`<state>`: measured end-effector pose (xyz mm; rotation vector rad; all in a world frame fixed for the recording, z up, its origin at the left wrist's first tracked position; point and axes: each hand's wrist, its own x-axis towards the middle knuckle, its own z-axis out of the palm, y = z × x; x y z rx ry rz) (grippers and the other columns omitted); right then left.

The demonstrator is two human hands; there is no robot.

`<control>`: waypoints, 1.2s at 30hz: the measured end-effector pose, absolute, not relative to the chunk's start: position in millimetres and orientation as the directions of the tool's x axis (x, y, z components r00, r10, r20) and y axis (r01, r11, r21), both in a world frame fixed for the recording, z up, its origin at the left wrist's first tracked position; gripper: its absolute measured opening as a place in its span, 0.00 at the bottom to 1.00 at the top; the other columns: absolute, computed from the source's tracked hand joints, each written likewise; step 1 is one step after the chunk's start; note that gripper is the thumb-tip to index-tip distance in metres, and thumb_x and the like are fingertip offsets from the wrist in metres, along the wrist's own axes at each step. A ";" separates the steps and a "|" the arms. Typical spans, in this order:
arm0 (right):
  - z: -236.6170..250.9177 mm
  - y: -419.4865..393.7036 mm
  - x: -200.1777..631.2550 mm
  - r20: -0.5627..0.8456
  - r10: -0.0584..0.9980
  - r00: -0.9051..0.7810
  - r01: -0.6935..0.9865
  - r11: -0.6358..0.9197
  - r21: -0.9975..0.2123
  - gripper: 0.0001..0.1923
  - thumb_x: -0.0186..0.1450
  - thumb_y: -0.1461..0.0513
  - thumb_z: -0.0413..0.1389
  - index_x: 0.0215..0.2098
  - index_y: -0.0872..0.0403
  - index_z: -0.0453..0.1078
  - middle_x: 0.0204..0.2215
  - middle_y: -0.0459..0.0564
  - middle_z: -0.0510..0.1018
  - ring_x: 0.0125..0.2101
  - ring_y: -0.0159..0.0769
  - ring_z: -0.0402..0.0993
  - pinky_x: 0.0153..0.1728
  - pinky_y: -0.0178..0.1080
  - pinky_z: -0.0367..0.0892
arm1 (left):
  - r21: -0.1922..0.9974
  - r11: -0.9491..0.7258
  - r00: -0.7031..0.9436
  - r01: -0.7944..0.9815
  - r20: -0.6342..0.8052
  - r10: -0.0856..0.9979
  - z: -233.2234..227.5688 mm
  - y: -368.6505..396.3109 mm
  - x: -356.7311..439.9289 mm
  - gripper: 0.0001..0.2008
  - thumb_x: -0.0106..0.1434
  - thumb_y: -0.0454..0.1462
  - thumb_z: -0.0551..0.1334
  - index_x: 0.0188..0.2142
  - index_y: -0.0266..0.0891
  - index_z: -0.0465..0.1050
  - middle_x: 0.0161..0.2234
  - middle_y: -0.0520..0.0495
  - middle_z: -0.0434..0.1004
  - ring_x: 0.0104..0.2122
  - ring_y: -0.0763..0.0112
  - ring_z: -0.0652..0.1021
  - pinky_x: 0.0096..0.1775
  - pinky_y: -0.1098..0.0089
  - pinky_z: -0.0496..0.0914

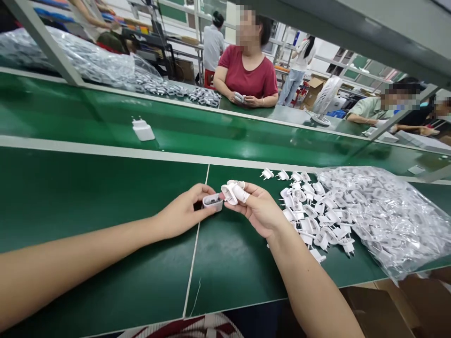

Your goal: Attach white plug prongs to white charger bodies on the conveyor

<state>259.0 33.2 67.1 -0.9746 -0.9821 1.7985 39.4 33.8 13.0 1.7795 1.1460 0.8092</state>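
Left hand (pixel 183 213) pinches charger shell (pixel 213 202), open end seemingly facing right; right hand (pixel 259 209) holds plug cap (pixel 230 191) just beside it, nearly touching, above worktop (pixel 105 202).

A small white open-ended plastic charger shell (pixel 213 202) was pinched in the left hand (pixel 183 211), right above the green table mat (pixel 88 202). A white plastic plug cap with metal prongs (pixel 230 192) was held in the right hand (pixel 259 209), almost touching the shell. A loose heap of white pronged plug caps (pixel 310 211) was spread just beside that hand, next to a clear plastic bag of more parts (pixel 387 216). One finished white charger (pixel 143 129) was left lying on the green conveyor belt (pixel 211 126).
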 end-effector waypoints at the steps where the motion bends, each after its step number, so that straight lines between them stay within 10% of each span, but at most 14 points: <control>1: 66.3 31.6 256.3 -0.222 0.917 -0.333 -0.270 -0.318 -0.909 0.21 0.53 0.54 0.75 0.41 0.54 0.80 0.41 0.50 0.85 0.41 0.37 0.83 0.49 0.43 0.80 | 0.897 -0.230 0.387 0.376 0.073 0.919 12.3 23.9 36.0 0.20 0.67 0.53 0.64 0.50 0.44 0.68 0.45 0.46 0.82 0.44 0.58 0.81 0.47 0.58 0.75; 13: 50.8 31.8 244.7 0.199 0.923 -0.331 0.101 0.244 -0.964 0.08 0.65 0.57 0.65 0.38 0.50 0.72 0.39 0.48 0.79 0.38 0.36 0.78 0.44 0.44 0.76 | 0.843 -0.342 0.415 0.415 0.159 0.896 -1.6 18.6 26.2 0.17 0.65 0.51 0.65 0.50 0.50 0.78 0.44 0.48 0.80 0.45 0.56 0.79 0.51 0.56 0.73; 17: 52.0 25.9 248.1 0.326 0.896 -0.301 0.385 0.427 -0.818 0.15 0.67 0.61 0.62 0.52 0.47 0.71 0.47 0.51 0.78 0.42 0.36 0.77 0.48 0.45 0.76 | 0.845 -0.346 0.391 0.408 0.181 0.902 -5.1 18.1 26.0 0.19 0.64 0.52 0.66 0.51 0.50 0.78 0.44 0.48 0.80 0.44 0.57 0.78 0.47 0.59 0.74; 26: 61.0 12.6 238.1 0.398 0.774 -0.493 0.535 0.630 -0.563 0.12 0.67 0.68 0.62 0.46 0.48 0.75 0.41 0.48 0.82 0.40 0.38 0.77 0.42 0.44 0.75 | 0.872 -0.320 0.394 0.370 0.165 0.904 -3.8 21.5 25.1 0.16 0.63 0.50 0.66 0.45 0.47 0.80 0.40 0.48 0.80 0.44 0.56 0.76 0.43 0.61 0.70; 36: 52.4 10.3 231.5 0.513 0.753 -0.412 0.510 0.657 -0.555 0.12 0.68 0.68 0.61 0.47 0.47 0.76 0.41 0.47 0.83 0.41 0.39 0.80 0.44 0.45 0.75 | 0.865 -0.295 0.415 0.406 0.114 0.903 -2.7 20.6 24.5 0.17 0.65 0.51 0.64 0.47 0.46 0.79 0.41 0.48 0.79 0.44 0.57 0.75 0.42 0.64 0.68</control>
